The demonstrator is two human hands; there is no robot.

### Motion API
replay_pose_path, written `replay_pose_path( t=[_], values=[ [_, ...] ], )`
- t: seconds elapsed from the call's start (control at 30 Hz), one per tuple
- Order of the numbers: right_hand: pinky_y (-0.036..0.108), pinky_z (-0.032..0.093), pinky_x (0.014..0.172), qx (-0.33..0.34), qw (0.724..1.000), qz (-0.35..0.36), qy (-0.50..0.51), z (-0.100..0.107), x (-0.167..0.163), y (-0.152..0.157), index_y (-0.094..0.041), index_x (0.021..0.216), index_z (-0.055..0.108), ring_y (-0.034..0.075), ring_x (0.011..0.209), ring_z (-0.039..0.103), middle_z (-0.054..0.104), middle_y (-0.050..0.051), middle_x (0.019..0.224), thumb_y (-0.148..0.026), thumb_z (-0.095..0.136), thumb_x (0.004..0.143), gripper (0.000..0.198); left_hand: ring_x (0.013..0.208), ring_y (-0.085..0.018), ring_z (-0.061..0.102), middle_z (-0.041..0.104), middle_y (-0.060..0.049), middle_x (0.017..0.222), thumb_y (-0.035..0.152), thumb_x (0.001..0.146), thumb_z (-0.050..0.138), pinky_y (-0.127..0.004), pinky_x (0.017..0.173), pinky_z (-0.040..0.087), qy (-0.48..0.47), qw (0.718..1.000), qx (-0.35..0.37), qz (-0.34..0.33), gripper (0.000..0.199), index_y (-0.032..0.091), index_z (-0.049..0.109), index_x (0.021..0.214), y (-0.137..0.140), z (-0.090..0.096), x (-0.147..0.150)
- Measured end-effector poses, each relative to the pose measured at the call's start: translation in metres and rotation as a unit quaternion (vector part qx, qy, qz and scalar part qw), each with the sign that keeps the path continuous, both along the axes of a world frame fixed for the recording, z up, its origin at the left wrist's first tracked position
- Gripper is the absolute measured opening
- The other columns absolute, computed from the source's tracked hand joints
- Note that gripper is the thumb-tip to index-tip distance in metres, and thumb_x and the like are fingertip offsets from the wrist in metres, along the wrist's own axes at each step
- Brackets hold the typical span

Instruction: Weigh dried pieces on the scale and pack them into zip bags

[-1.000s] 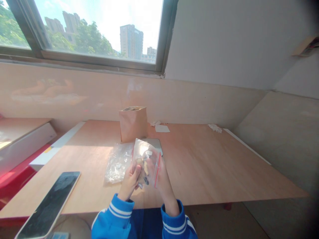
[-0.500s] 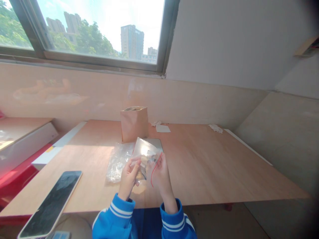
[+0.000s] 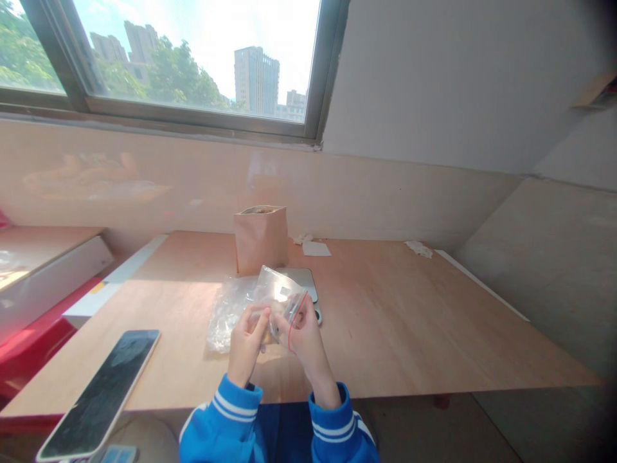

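A clear plastic zip bag (image 3: 274, 286) with a red strip along its mouth is held up between both hands, above the near middle of the table. My left hand (image 3: 247, 334) is closed, pinching the bag's left side between thumb and fingers. My right hand (image 3: 308, 337) is closed at the red-edged mouth, its fingers partly seen through the plastic; whether they are inside the bag or behind it I cannot tell. Something tan shows through the bag, too blurred to name. Behind it lies a flat silver-grey device like a small scale (image 3: 304, 280), partly covered.
Crumpled clear plastic (image 3: 226, 318) lies left of the hands. A brown paper bag (image 3: 260, 243) stands open at the back. A large phone (image 3: 103, 392) overhangs the table's front-left edge. White paper (image 3: 317, 249) and a crumpled tissue (image 3: 418, 249) lie toward the wall.
The zip bag and my right hand have shifted slightly left and up, with the bag's face turned. More of the silver-grey device shows now. My left hand has barely moved.
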State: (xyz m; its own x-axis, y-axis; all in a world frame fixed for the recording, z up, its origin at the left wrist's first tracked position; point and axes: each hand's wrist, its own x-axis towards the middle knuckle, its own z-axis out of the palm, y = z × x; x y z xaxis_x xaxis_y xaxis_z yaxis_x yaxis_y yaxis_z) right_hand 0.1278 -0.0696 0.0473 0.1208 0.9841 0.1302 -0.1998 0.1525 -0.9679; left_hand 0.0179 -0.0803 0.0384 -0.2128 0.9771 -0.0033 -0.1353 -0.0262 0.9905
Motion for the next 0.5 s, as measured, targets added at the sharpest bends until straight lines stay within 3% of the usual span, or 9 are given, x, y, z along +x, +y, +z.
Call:
replay_pose_path(
  t=[0.17, 0.33, 0.43, 0.5],
  values=[
    [0.026, 0.053, 0.073, -0.001, 0.999, -0.007, 0.045, -0.001, 0.002, 0.0, -0.022, 0.095, 0.05, 0.013, 0.078, 0.063, 0.061, -0.001, 0.088, -0.029, 0.073, 0.069, 0.035, 0.037, -0.007, 0.045, 0.054, 0.005, 0.056, 0.062, 0.068, 0.066, -0.013, 0.029, 0.029, -0.012, 0.999, -0.036, 0.031, 0.053, 0.017, 0.06, 0.095, 0.003, -0.001, -0.005],
    [0.025, 0.053, 0.065, -0.04, 0.996, -0.021, 0.075, -0.003, 0.013, 0.003, -0.022, 0.095, 0.048, 0.012, 0.072, 0.06, 0.055, -0.004, 0.084, -0.034, 0.076, 0.067, 0.042, 0.046, -0.008, 0.054, 0.059, 0.002, 0.065, 0.06, 0.072, 0.064, -0.013, 0.032, 0.033, -0.072, 0.992, -0.041, 0.091, 0.052, 0.017, 0.061, 0.103, 0.007, -0.006, -0.018],
    [0.029, 0.055, 0.07, -0.034, 0.994, -0.016, 0.102, -0.006, 0.021, 0.007, -0.022, 0.098, 0.047, 0.014, 0.075, 0.062, 0.056, -0.003, 0.087, -0.035, 0.077, 0.067, 0.045, 0.049, -0.006, 0.054, 0.065, 0.0, 0.076, 0.05, 0.079, 0.061, -0.011, 0.036, 0.034, -0.163, 0.977, -0.047, 0.132, 0.042, 0.018, 0.062, 0.106, 0.014, -0.017, -0.03],
    [0.031, 0.055, 0.076, -0.026, 0.993, -0.03, 0.108, -0.007, 0.023, 0.008, -0.022, 0.1, 0.048, 0.015, 0.082, 0.063, 0.057, -0.002, 0.09, -0.034, 0.078, 0.067, 0.046, 0.053, -0.005, 0.055, 0.067, -0.002, 0.083, 0.037, 0.085, 0.058, -0.012, 0.041, 0.04, -0.232, 0.962, -0.067, 0.124, 0.028, 0.018, 0.063, 0.104, 0.02, -0.024, -0.038]
  ],
)
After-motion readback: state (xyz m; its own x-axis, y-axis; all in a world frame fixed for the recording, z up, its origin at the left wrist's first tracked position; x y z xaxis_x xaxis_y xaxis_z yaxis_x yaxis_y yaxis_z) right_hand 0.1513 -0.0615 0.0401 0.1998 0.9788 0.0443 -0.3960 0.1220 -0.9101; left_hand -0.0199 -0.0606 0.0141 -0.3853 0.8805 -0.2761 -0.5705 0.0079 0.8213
